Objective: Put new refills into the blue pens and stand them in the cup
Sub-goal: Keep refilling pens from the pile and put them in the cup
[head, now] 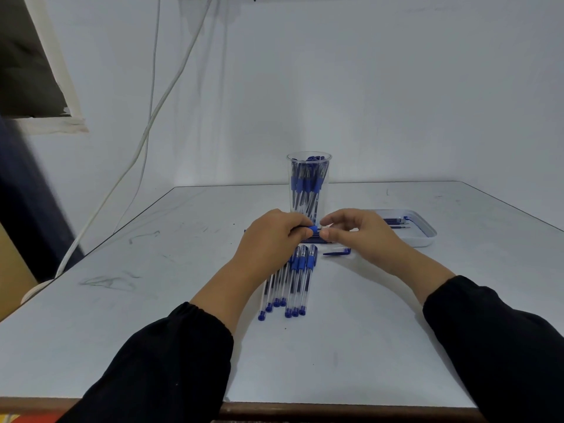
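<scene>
A: Starting with the biggest thing, what carries it all?

B: The grey table (396, 346) fills the lower view, scuffed with pen marks. The clear cup (309, 184) stands near its far edge, and everything else is placed from that cup.

A: And the person?

B: Two arms in black sleeves (171, 361) reach in from the near edge. Both hands meet just in front of the cup's base. The left hand (268, 236) has its fingers curled round a blue pen (312, 230), only the blue grip of which shows. The right hand (355, 228) pinches at that pen's tip end with thumb and forefinger. Whether it holds a refill or the tip itself cannot be told.

A: What sits right of the cup?

B: A shallow white tray (424, 232), low and to the cup's right, with a few dark refills (395, 221) lying in it.

A: Inside the cup?

B: A bunch of blue pens stands in it, leaning.

A: Nearer than the cup?

B: A row of loose pens (294, 279) lies side by side on the table, straight in front of the cup, partly under the left wrist. More dark sticks lie under the hands, too hidden to name. A single blue cap (336, 252) lies to the right of the row, below the right hand.
</scene>
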A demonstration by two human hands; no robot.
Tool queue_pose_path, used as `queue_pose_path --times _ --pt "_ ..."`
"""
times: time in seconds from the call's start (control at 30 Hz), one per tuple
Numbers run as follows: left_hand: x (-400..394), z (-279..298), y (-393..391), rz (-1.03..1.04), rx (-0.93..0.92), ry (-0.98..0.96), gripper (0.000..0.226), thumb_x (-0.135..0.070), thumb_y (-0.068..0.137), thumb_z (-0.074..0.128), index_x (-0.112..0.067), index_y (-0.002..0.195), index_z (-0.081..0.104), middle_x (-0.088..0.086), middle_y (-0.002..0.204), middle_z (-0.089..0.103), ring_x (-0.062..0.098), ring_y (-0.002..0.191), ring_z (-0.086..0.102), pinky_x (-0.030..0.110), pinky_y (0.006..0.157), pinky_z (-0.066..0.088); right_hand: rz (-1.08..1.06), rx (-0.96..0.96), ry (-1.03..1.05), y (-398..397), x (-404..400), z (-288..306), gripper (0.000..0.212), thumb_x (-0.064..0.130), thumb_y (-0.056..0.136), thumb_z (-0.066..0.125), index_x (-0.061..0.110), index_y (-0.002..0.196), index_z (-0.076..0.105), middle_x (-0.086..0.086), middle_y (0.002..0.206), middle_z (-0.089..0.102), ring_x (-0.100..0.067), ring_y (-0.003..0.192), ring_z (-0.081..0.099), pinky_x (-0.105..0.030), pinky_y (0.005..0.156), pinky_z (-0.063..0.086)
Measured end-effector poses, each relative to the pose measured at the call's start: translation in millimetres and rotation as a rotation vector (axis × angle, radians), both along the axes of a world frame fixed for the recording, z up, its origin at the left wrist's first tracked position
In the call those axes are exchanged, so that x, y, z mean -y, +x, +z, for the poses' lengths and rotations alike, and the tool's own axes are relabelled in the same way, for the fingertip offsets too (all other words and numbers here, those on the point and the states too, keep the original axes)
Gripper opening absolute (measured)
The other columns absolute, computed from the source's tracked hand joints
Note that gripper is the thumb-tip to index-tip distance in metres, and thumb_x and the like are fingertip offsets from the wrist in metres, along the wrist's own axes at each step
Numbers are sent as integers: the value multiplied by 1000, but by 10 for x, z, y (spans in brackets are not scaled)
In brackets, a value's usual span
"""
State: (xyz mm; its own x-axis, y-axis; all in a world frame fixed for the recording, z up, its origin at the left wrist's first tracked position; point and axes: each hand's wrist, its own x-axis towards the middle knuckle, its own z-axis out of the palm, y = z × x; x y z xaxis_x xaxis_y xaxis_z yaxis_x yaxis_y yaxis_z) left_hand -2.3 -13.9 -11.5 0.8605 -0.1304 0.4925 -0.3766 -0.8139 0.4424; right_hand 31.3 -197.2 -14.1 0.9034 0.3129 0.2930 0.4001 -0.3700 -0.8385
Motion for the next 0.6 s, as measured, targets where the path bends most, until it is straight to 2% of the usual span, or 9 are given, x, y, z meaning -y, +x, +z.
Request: queue_pose_path --times 0.07,0.13,0.23,0.33,0.43,0.5,0.6 --pt "-2 6 -6 8 11 7 18 -31 93 54 -30 105 67 -8 82 54 9 80 49 23 69 35 -9 6 -12 -5 -7 -5 16 35 90 63 24 81 72 9 75 71 5 72 62 -21 76 46" --pt "7 14 -15 12 6 25 20 -30 94 53 -28 107 67 -8 82 52 9 80 47 23 70 34 -22 14 -21 2 -9 -14 22 33 92 61 22 76 72 8 72 71 5 70 62 -23 79 47" --pt "20 20 -22 10 16 61 20 -30 94 52 -27 107 67 -9 80 52 8 80 45 23 69 33 -6 -23 33 0 -6 -4 1 21 85 71 20 84 71 7 72 71 0 70 64 -21 77 49" --pt "15 25 -22 13 17 43 19 -30 94 52 -28 106 67 -16 74 47 6 78 44 22 67 32 21 -20 43 14 2 -2 20 10 77 78 22 90 68 7 77 69 0 69 63 -19 72 49" --pt "13 23 -21 16 24 42 19 -30 94 52 -29 106 67 -12 77 51 7 80 45 22 68 33 52 -75 74 7 -1 -10 16 21 82 74 23 97 69 3 83 72 -8 82 68 -25 83 51" --pt "16 20 -20 6 26 41 19 -30 94 52 -28 105 67 -10 78 52 7 81 45 23 69 33 42 -75 91 5 -7 -22 10 28 88 66 21 93 71 2 81 74 -7 80 67 -26 85 49" --pt "24 19 -13 -1 29 45 19 -30 94 53 -27 105 67 -9 80 53 7 81 45 23 69 33 33 -63 98 2 -14 -21 13 26 92 61 21 86 72 1 78 74 -6 77 66 -26 84 49"
